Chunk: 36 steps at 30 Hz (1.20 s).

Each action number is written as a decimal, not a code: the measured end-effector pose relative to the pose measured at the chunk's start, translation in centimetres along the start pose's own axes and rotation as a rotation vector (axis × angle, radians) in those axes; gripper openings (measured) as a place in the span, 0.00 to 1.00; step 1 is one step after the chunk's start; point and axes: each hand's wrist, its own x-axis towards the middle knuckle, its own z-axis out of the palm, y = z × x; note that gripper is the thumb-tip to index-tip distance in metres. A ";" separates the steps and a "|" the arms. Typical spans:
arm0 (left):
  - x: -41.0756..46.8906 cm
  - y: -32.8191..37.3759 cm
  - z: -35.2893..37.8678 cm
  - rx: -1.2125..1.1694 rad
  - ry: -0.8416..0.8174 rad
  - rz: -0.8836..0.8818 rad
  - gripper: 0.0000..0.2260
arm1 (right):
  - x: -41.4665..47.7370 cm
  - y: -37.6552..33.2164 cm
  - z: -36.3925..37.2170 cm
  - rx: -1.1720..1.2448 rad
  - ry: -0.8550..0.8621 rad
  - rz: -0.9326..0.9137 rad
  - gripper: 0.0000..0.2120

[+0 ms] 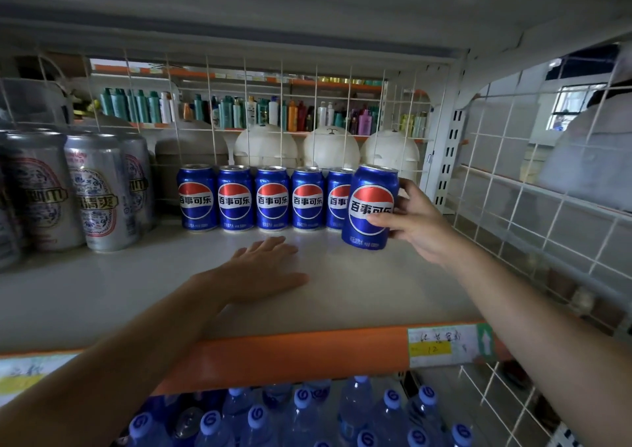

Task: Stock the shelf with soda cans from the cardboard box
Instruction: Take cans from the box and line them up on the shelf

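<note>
Five blue soda cans line the shelf. The right hand grips a sixth can. The left hand lies flat, holding nothing.

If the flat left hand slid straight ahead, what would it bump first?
Probably the row of Pepsi cans, near its middle, though depth is unclear. Only bare shelf lies before the left hand.

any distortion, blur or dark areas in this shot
Head view: the wide lens bows the orange shelf edge and wire grid; the borders fall dark; the silver cans at left look soft, the blue can held by the right hand is sharp.
</note>
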 end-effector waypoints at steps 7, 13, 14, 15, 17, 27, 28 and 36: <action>0.4 0.5 -0.4 0.007 -0.011 0.006 0.29 | 0.3 0.7 -3.2 -0.178 0.015 0.098 0.34; 0.4 0.7 -0.6 -0.008 -0.011 0.009 0.30 | 0.6 1.6 -4.1 -0.112 0.018 0.139 0.35; 0.4 0.6 -0.6 -0.014 -0.021 0.009 0.32 | 0.5 1.7 -4.2 -0.099 0.019 0.144 0.35; 0.3 0.5 -0.6 -0.019 -0.028 0.007 0.35 | 0.6 1.8 -4.2 -0.086 0.016 0.149 0.36; 0.1 0.4 -0.5 -0.023 -0.024 0.004 0.35 | 0.6 1.9 -4.4 -0.104 0.012 0.156 0.37; 0.2 0.3 -0.4 -0.027 -0.006 0.023 0.27 | 0.6 3.2 -2.9 -0.587 0.114 0.117 0.48; 0.2 0.3 -0.4 -0.027 -0.007 0.024 0.27 | 0.8 3.5 -2.9 -0.600 0.141 0.123 0.46; 0.4 0.2 -0.2 -0.020 -0.012 0.033 0.27 | 3.7 4.2 -4.2 -0.582 0.114 0.183 0.43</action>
